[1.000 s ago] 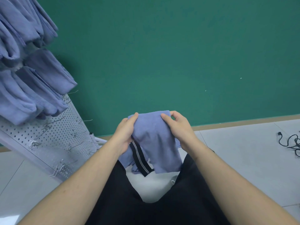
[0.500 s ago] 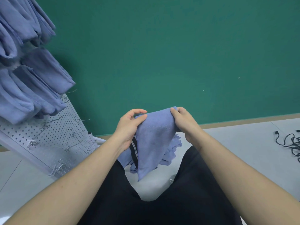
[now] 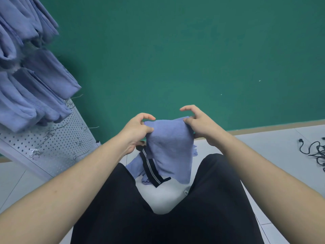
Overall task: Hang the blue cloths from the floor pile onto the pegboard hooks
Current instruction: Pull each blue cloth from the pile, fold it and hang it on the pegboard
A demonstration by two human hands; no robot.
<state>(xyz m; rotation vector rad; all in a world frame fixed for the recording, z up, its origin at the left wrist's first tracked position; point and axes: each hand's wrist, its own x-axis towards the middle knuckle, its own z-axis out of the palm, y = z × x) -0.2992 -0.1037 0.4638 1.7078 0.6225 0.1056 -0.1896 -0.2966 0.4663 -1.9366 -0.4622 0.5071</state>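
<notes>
- A person looks down at their own two bare arms, which reach forward over knees in black trousers (image 3: 175, 217).
- The left hand (image 3: 136, 128) pinches the top left corner of a blue cloth (image 3: 169, 147) between thumb and curled fingers.
- The right hand (image 3: 198, 123) holds the top right corner of the same cloth against its thumb, with the index finger lifted and curved above the edge.
- The cloth is stretched between the two hands at its top edge and hangs down in front of the knees, its lower corner dangling free above the floor.
- Behind and below the held cloth lies a small pile of blue cloths (image 3: 137, 167) on the pale tiled floor (image 3: 272, 150), between the knees.
- A black strap with white stripes (image 3: 149, 167) runs across that pile; what it belongs to cannot be made out.
- At the left stands a white pegboard (image 3: 58, 138), leaning across the frame, with thin wire hooks (image 3: 52, 132) sticking out of its lower part.
- Higher on the board, several folded blue cloths (image 3: 33, 95) hang in bunches, covering the upper left corner of the view.
- A green wall (image 3: 175, 50) fills the background, meeting the floor at a tan strip.
- At the far right edge, a tangle of black cable (image 3: 314, 152) lies on the floor, well apart from the hands.
</notes>
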